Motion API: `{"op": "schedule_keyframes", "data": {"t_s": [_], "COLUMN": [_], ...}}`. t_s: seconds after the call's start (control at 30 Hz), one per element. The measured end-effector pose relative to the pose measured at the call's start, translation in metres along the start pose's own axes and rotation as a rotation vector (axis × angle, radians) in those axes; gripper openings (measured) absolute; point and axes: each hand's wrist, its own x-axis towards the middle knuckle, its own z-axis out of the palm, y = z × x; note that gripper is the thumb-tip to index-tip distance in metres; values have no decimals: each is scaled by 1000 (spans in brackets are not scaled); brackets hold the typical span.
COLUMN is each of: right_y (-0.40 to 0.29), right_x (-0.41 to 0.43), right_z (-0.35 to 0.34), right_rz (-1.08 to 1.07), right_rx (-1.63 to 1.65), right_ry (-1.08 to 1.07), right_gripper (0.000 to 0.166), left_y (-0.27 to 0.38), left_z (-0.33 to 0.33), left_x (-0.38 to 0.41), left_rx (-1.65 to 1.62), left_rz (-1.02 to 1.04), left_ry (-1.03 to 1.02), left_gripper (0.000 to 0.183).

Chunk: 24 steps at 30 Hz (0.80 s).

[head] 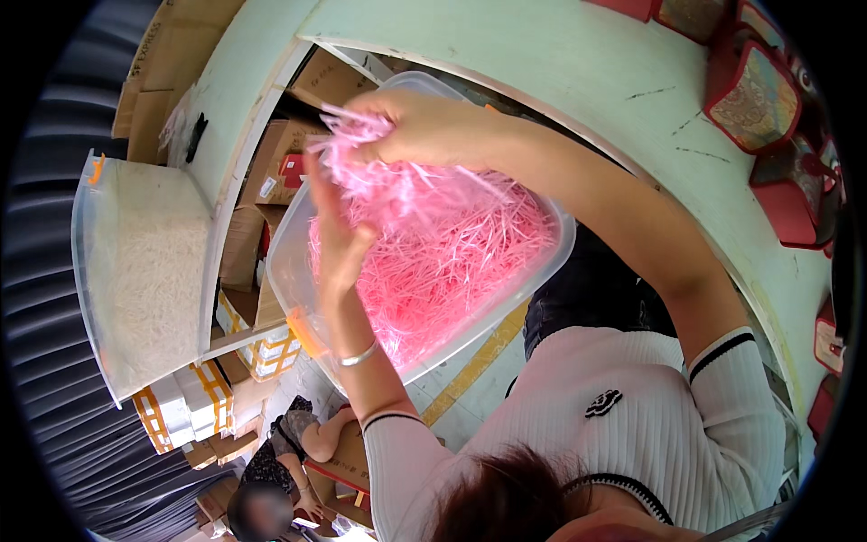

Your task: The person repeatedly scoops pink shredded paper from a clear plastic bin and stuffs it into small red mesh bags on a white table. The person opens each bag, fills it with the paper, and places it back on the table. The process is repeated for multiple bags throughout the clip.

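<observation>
A translucent plastic bin (562, 234) before me is heaped with pink shredded paper (447, 264). Over its far side my right hand (383, 125) grips a loose tuft of the pink shreds (359, 146), some strands poking out past the fingers. My left hand (339, 251), with a bracelet on its wrist, is raised at the bin's left side. Its thumb and fingers are spread, and motion blurs the fingertips beside the hanging shreds. An orange latch (306, 332) sits on the bin's rim near my left wrist.
Another clear bin (142, 271) with whitish shreds stands at left. Red patterned boxes (752, 95) line the pale green tabletop (542, 61) at right. Cardboard boxes (271, 162) fill the space beneath. Lower left, a person (291, 447) is beside taped cartons (183, 406).
</observation>
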Motion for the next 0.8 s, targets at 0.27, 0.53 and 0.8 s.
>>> {"op": "schedule_keyframes", "data": {"t_s": [0.27,0.53,0.8], "right_y": [38,76,45], "right_x": [-30,-72,-103], "right_z": [4,6,-4], "right_rz": [-219,-68,38], "right_rx": [126,816,1546], "right_ry": [603,667,487], "right_gripper": [23,27,29], "left_y": [2,-11,45], "left_z": [75,135,164], "left_x": [37,41,40], "left_rx": [-1203,-868,-102], "left_rz": [-365,-2,115], "left_ry": [145,480,257], "left_gripper": [35,26,32]}}
